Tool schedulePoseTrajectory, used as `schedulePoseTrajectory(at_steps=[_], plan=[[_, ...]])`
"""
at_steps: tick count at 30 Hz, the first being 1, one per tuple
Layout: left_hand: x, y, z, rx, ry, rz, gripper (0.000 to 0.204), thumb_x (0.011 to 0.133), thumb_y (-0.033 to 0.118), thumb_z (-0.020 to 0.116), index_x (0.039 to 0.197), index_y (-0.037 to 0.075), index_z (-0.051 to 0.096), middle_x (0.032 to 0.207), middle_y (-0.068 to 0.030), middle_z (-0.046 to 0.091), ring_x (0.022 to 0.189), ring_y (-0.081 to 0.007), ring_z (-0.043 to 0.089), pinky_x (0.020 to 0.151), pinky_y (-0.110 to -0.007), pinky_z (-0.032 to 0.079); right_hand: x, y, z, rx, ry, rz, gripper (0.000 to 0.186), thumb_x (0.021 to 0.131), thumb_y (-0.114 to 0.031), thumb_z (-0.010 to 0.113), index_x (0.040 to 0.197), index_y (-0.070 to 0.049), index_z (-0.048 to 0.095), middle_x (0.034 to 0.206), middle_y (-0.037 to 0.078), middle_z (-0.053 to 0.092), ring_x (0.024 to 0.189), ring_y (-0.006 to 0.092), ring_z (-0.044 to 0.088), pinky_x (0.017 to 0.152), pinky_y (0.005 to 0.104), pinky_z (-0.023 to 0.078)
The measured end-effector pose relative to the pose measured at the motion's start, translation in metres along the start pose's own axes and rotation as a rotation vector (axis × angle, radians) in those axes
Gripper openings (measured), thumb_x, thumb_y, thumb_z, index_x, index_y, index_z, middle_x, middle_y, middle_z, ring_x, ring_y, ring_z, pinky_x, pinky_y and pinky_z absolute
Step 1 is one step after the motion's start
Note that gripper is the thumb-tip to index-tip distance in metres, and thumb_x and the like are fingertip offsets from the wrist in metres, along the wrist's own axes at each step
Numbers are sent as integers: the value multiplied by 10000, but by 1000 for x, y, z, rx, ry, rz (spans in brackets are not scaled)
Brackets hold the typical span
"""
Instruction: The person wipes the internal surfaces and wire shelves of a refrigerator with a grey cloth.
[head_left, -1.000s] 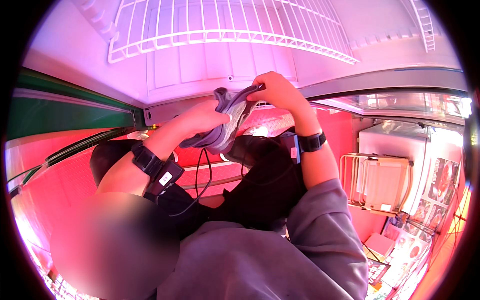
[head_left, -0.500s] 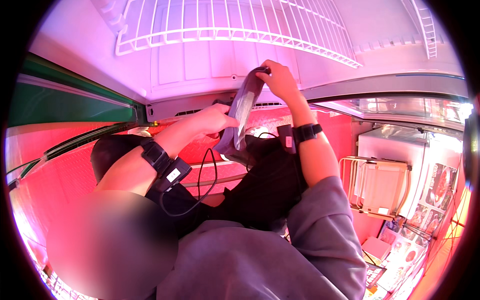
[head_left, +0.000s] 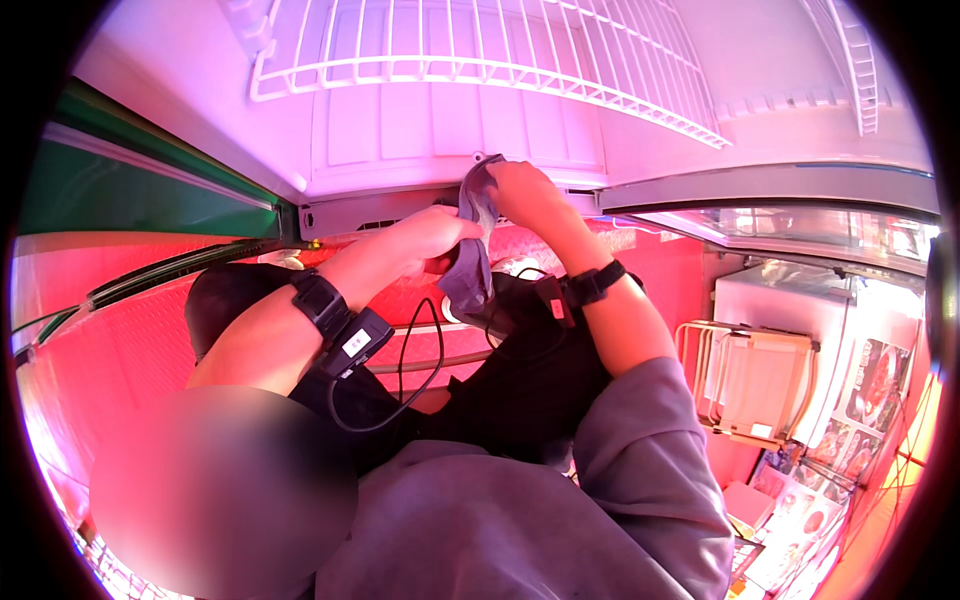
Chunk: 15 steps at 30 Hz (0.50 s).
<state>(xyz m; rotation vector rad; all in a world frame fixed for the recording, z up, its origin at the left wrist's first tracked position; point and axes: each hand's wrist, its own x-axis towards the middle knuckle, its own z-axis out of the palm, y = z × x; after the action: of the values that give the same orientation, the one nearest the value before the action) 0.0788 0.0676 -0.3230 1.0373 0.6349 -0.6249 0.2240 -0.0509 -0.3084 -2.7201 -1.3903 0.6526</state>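
A grey cloth [head_left: 466, 275] hangs, folded and creased, between my hands at the front edge of an open fridge cabinet. My left hand [head_left: 438, 238] grips its left side about midway down, fingers partly hidden behind it. Higher up, my right hand [head_left: 524, 194] is closed on the cloth's upper end. The cloth's lower end droops over my dark-trousered knees. Above the hands, a white wire shelf [head_left: 480, 72] spans the pale cabinet interior [head_left: 400, 125].
A green-framed door panel [head_left: 150, 190] stands swung out at left, and a glass door [head_left: 790, 228] at right. Beyond it a folded chair [head_left: 755, 385] leans by a white box [head_left: 770, 295]. The floor [head_left: 130, 330] is red and textured. A cable [head_left: 402, 370] loops from my left wrist band.
My right hand has come down and a little left, nearer to my left hand, and the cloth is now more bunched. The view has shifted slightly.
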Motion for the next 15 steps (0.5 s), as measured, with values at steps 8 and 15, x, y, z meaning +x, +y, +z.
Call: schedulePoseTrajectory(at_steps=[8,15], plan=[[-8,10,9,-75,14,-4,217,952,173,592,1132,52,609,954,-64,684,817,-169,658,738,-321,515,6,8,18,67,71,-109,280,821,-104,554,1057,42,594,1125,226,631,1078,380,605,933,451,491],[-9,20,35,-106,36,65,199,938,164,589,1113,71,608,933,-45,676,786,-143,647,711,-316,507,9,22,8,32,18,-95,256,813,-121,560,1018,21,620,1041,245,664,954,410,653,842,483,528]])
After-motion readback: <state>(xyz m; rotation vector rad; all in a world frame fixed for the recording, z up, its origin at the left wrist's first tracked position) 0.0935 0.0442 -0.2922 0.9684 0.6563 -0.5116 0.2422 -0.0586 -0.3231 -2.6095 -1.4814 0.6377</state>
